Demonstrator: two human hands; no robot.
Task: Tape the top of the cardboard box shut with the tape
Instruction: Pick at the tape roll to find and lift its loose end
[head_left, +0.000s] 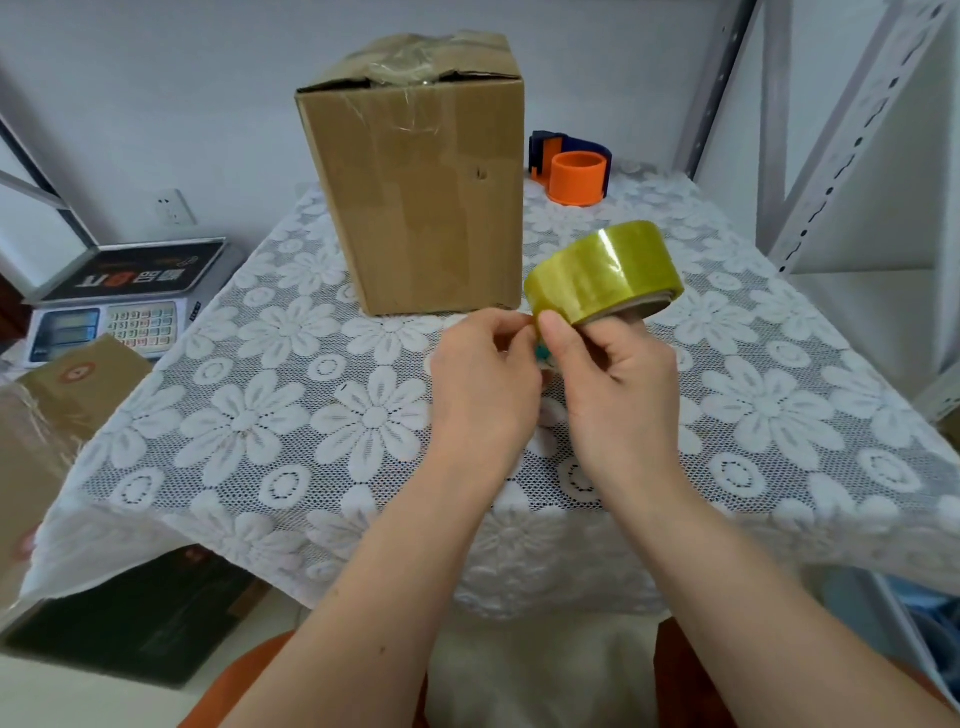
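A tall brown cardboard box (421, 187) stands upright at the far middle of the table, its top flaps crumpled under old clear tape. In front of it, above the table, my right hand (613, 379) holds a yellowish roll of tape (605, 273), fingers through its core and thumb on its near edge. My left hand (483, 374) pinches at the roll's left edge, where the tape end lies. A small teal thing shows between my two hands; what it is I cannot tell.
A white lace cloth (291, 415) covers the table. An orange and blue tape dispenser (571, 166) sits right of the box. A weighing scale (124, 296) and another cardboard box (57, 415) are on the left. Metal shelving (831, 156) stands at the right.
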